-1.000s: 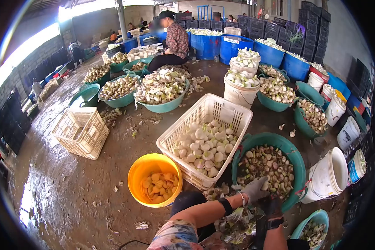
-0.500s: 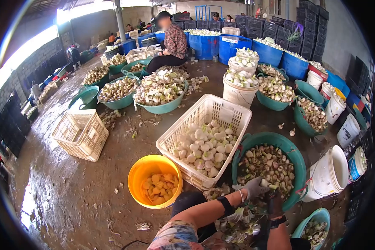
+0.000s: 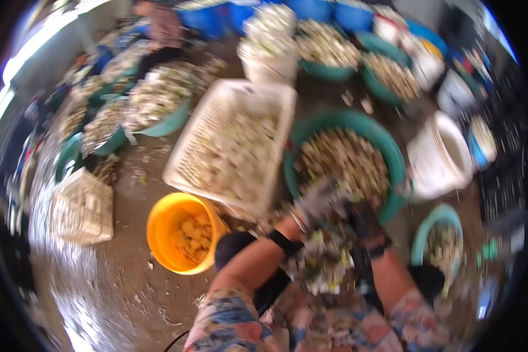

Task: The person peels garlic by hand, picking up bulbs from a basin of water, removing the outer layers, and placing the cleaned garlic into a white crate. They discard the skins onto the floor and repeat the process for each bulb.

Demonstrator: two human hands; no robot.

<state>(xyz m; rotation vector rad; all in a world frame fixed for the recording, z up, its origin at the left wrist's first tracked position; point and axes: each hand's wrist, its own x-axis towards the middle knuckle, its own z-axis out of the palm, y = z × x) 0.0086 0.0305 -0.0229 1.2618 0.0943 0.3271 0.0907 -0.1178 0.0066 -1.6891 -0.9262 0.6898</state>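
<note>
My left hand, in a grey glove, is at the near rim of a round green tub heaped with brownish, untrimmed bulbs. Its fingers look closed, but blur hides what they hold. Close beside it on the right is my right hand in a dark glove, curled shut; whatever is in it cannot be made out. Under both hands lies a pile of pale leafy trimmings. To the left, a white plastic crate holds cleaned whitish bulbs.
A yellow bucket with yellowish pieces stands left of my knee. White buckets stand right of the tub, and a smaller green basin is near my right arm. Another crate sits far left. A person sits behind filled basins.
The view has swung downward and to the right and is now blurred. Both hands stay close together at the tub's near rim. The pale bulb visible earlier in my left hand is no longer distinct.
</note>
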